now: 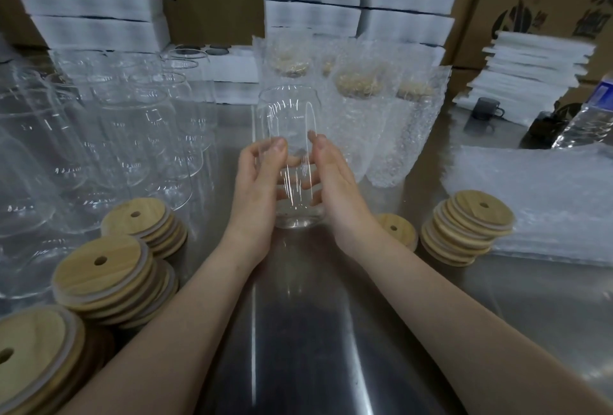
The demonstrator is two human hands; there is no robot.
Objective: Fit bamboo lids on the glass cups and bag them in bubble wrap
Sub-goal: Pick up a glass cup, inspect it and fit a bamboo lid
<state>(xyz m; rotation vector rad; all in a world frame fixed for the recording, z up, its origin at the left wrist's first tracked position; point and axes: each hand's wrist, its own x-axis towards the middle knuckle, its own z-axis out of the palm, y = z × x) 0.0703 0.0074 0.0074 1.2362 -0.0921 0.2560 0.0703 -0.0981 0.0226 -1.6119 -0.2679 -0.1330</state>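
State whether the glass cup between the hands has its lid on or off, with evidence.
Off. The glass cup has a bare open rim; the bamboo lids lie stacked on the table.

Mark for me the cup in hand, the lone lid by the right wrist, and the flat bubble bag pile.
cup (292,116), head view, upper glass wall.
lone lid (399,232), head view, top face beside its hole.
bubble bag pile (537,195), head view, top sheet.
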